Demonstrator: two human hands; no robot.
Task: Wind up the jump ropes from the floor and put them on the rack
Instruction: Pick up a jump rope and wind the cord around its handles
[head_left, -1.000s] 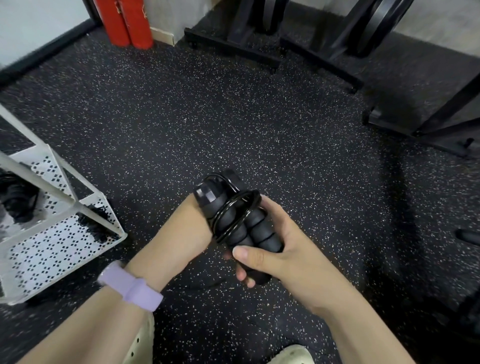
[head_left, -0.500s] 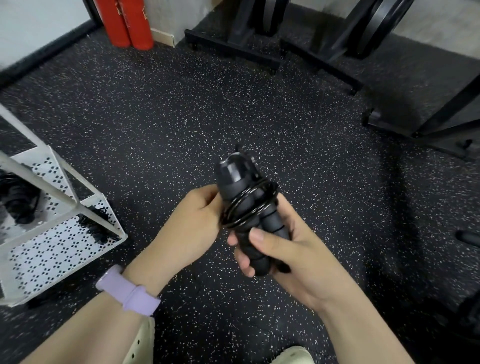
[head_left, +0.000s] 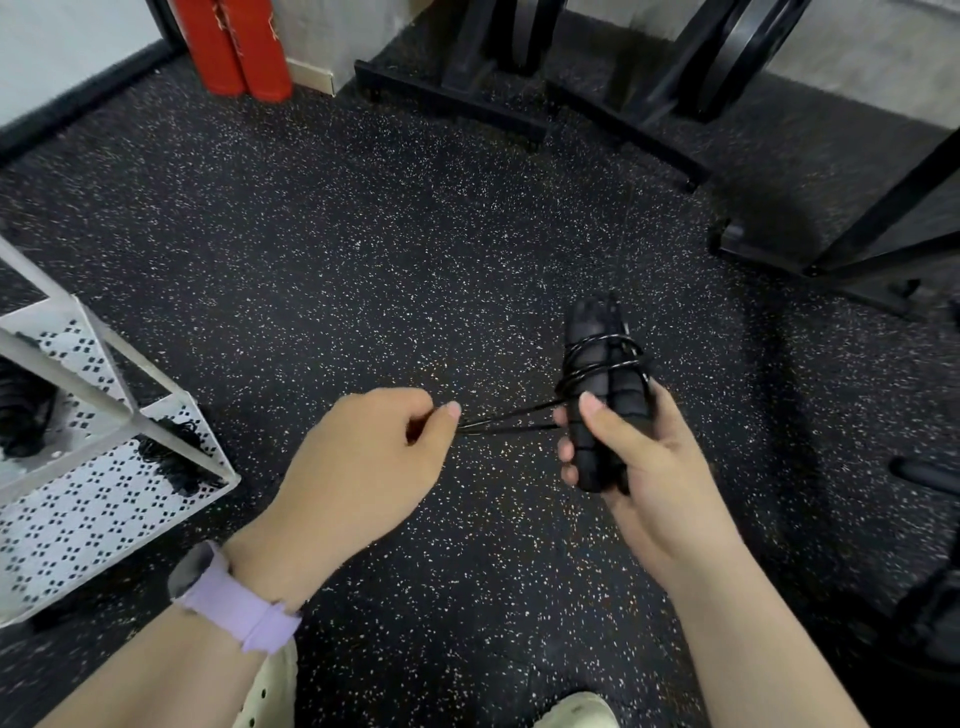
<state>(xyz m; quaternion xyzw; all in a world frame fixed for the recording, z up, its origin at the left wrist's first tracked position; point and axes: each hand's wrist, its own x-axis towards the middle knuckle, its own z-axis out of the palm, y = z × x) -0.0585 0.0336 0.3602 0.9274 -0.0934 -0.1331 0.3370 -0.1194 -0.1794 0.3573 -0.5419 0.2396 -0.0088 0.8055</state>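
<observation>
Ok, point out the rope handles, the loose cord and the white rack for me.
rope handles (head_left: 605, 395): head view, on the foam grip above the right thumb.
loose cord (head_left: 511, 420): head view, on the strands between the hands.
white rack (head_left: 104, 499): head view, on the perforated shelf.

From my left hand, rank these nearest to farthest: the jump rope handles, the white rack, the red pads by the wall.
From the left hand:
1. jump rope handles, just right, held in the right hand.
2. white rack, on the floor to the left.
3. red pads, far up against the wall.

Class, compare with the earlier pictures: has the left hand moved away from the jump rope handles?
Yes. The left hand has pulled leftward toward the white rack, away from the handles, drawing cord taut.
</observation>
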